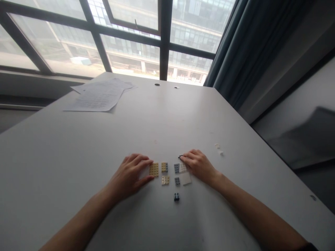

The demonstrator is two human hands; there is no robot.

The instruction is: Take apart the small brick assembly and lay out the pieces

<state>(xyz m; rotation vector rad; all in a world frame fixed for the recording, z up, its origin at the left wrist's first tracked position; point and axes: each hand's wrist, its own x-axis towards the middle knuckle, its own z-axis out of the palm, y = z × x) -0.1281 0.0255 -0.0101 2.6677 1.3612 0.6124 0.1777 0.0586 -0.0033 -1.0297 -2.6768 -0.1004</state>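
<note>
My left hand [134,172] rests on the table with thumb and index finger at two opposite edges of a tan studded building-brick plate [154,169]. My right hand [199,164] is closed, its fingertips pinching a small dark brick piece [180,157]. Between the hands lie a tan-and-grey brick piece [164,167], a beige studded plate [165,180], a dark grey plate [177,168] and a smaller grey piece [177,181]. Partly under my right hand is a white studded plate [183,168], with a smooth white tile [186,179] just below. Nearest me stands a dark brick [176,197].
Loose paper sheets [96,96] lie at the far left of the white table [146,122]. Small white pieces [218,149] sit beyond my right hand. Windows [131,52] rise behind the table, and a dark curtain [235,52] hangs at the right.
</note>
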